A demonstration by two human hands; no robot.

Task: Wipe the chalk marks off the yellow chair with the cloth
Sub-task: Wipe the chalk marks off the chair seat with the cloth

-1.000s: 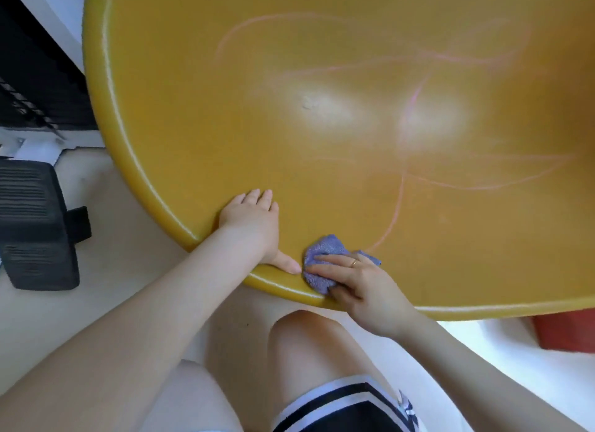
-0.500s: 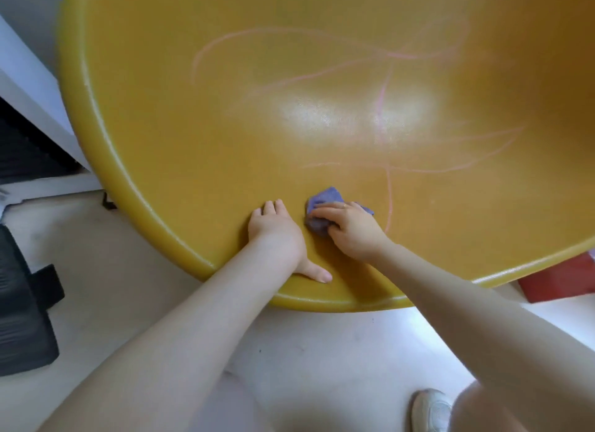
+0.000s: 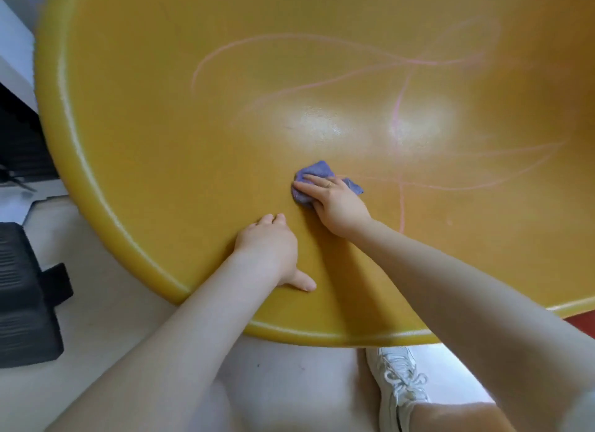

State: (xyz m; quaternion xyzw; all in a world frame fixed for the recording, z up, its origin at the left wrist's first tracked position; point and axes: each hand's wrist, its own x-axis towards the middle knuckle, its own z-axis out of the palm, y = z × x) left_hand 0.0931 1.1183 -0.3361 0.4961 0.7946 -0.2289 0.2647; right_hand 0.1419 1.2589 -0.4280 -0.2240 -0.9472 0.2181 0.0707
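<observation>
1. Yellow chair [image 3: 180, 148] fills most of the view, seen from above; wide glossy curved seat, rounded rim running down the left and along the bottom edge.
2. Pink chalk marks [image 3: 399, 116] loop across the upper and right seat; one vertical stroke runs down through the glare patch, and fainter lines cross it at right.
3. Cloth [image 3: 317, 171], small, purple-blue, bunched up, lies on the seat a bit below centre, just left of the vertical chalk stroke.
4. Right hand [image 3: 338, 203] lies flat on top of the cloth, fingers [image 3: 310, 184] extended and pressing it onto the seat; a ring shows on one finger. Cloth sticks out above and to the right of the hand.
5. Left hand [image 3: 269, 248] spread palm-down on bare seat near the front rim, thumb out to the right, holding nothing. Near the right hand but apart from it.
6. White sneaker [image 3: 397, 380] on pale floor [image 3: 106, 319] below the rim.
7. Black ribbed object [image 3: 22, 296] on the floor at left edge; cannot tell what.
</observation>
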